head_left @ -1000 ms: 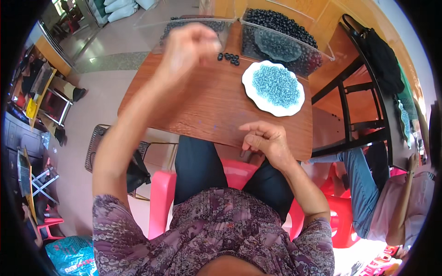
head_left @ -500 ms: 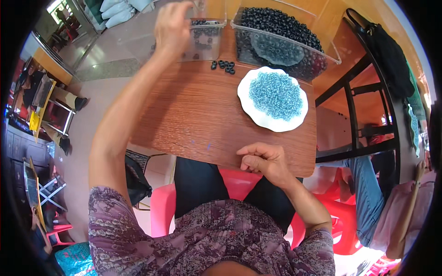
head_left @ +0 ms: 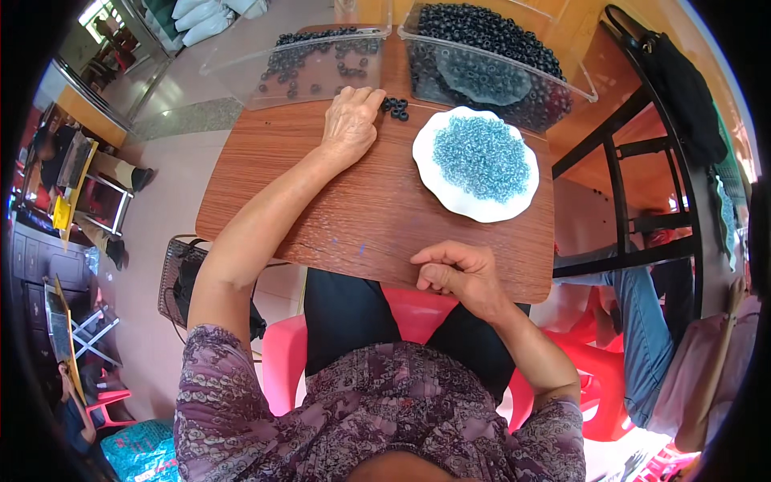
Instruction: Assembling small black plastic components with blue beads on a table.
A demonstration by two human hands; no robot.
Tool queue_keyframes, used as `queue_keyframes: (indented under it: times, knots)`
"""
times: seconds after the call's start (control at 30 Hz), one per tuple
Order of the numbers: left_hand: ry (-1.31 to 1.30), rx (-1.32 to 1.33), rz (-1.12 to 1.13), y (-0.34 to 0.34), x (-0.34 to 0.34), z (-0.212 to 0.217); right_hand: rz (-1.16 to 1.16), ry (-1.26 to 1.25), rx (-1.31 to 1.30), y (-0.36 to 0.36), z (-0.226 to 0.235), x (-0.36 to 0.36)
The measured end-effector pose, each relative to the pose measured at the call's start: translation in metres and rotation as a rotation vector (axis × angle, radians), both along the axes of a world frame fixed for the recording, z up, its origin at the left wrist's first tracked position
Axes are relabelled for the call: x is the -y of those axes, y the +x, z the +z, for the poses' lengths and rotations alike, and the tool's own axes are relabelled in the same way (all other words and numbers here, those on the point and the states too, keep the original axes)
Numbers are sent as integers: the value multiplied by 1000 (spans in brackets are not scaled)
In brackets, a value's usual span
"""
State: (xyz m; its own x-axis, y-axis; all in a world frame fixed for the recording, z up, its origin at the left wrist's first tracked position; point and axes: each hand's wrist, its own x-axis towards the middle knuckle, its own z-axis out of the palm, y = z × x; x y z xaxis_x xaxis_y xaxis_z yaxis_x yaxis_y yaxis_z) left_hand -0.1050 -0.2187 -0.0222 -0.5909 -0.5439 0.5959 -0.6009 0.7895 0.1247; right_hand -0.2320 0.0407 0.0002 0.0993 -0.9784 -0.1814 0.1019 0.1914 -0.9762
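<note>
Several small black ring-shaped beads [head_left: 394,108] lie in a loose cluster on the brown wood-grain tabletop [head_left: 337,209], just beside the fingertips of my left hand [head_left: 349,122]. That hand rests palm down with the fingers stretched forward and close together, holding nothing. The cluster sits left of the white scalloped plate heaped with pale blue beads [head_left: 479,157], near its upper edge but not touching it. Past the plate's far rim stands a clear plastic bin full of black beads [head_left: 490,56], and to the left of that bin a second clear plastic tray with only a scatter of black beads [head_left: 309,64].

My right hand [head_left: 459,275] sits at the table's near edge, on the near side of the plate, fingers curled into a loose fist with the thumb against the forefinger; whether something tiny is pinched there I cannot tell.

I judge these beads to be light, hard and smooth, quick to roll or skid on the slick board. Best to pinch one by its outer rim between thumb and fingertip, or pin it flat and slide it.
</note>
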Motion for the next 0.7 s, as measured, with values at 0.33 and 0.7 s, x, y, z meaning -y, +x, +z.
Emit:
queue_keyframes:
  times: [0.33,0.7]
  knots:
    - [126,-99,90,8,3,-2,-9,-19,-13,0,-1,0]
    - [184,-37,20,21,-4,-5,-32,-24,17,6,-4,-2]
